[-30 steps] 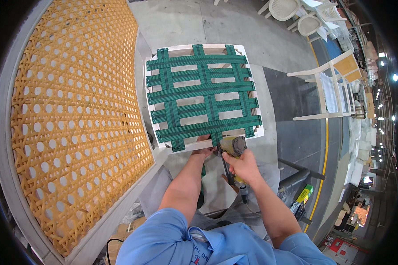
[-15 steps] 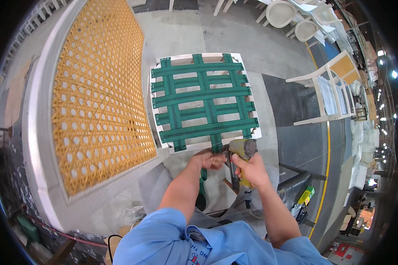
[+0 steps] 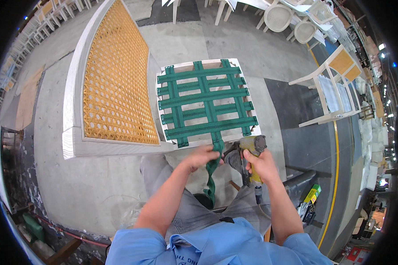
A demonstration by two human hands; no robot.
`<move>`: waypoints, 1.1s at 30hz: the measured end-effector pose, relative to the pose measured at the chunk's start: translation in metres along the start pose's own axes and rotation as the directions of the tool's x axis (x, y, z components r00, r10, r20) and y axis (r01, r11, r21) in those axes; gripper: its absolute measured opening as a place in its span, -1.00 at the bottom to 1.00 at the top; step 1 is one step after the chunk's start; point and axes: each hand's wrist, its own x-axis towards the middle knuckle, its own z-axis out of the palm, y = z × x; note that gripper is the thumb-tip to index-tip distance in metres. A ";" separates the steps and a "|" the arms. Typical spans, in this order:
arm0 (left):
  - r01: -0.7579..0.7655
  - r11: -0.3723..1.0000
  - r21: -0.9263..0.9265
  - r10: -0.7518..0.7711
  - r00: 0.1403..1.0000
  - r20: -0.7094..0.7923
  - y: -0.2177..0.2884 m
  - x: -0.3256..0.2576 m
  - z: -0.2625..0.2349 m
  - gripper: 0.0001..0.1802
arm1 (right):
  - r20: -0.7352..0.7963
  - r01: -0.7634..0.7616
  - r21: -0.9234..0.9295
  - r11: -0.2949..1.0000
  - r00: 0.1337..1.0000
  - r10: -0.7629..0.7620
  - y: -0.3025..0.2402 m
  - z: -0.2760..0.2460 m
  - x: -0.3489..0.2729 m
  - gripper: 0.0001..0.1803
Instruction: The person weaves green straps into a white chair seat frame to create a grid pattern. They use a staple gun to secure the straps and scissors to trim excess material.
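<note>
At the near rail of the white seat frame [image 3: 197, 142], just below the woven green webbing [image 3: 188, 132], the left hand [image 3: 204, 157] has its fingers curled around a loose green strap [image 3: 212, 174], pinching it close under the rail. The strap's tail hangs twisted between the knees. The right hand [image 3: 262, 165] is wrapped around the handle of a yellow staple gun [image 3: 253, 145], its head at the seat's near right corner; whether it touches the wood, I cannot tell.

For handling this strap well, I would judge that the twist should be smoothed out near the rail, the pull kept even and straight along the line of its band, and the left fingertips held well aside from the gun's nose.

As for edges, the cane chair back [image 3: 117, 84] rises like a wall along the seat's left side, leaving the left elbow less room there. Concrete floor [image 3: 177, 42] stretches beyond the far rail, and the spaces between the bands are open to it. On the right, a thin hose [image 3: 265, 213] drops from the gun's foot beside the thigh, near a dark bench [image 3: 296, 180] and a green-and-yellow box [image 3: 312, 193], so swinging wide that way risks a snag.
</note>
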 end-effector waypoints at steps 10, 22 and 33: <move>-0.035 0.996 -0.086 0.007 0.952 -0.305 0.032 0.051 -0.046 -0.67 | 0.070 -0.104 -0.091 0.990 0.991 0.110 0.006 0.045 0.053 -0.76; -0.008 0.997 -0.080 -0.013 0.967 -0.256 0.033 0.061 -0.051 -0.70 | 0.021 -0.160 -0.138 0.977 0.986 0.165 0.014 0.059 0.067 -0.77; 0.029 0.997 -0.075 -0.045 0.975 -0.217 0.038 0.061 -0.053 -0.70 | 0.034 -0.102 -0.111 0.989 0.994 0.106 0.022 0.063 0.067 -0.70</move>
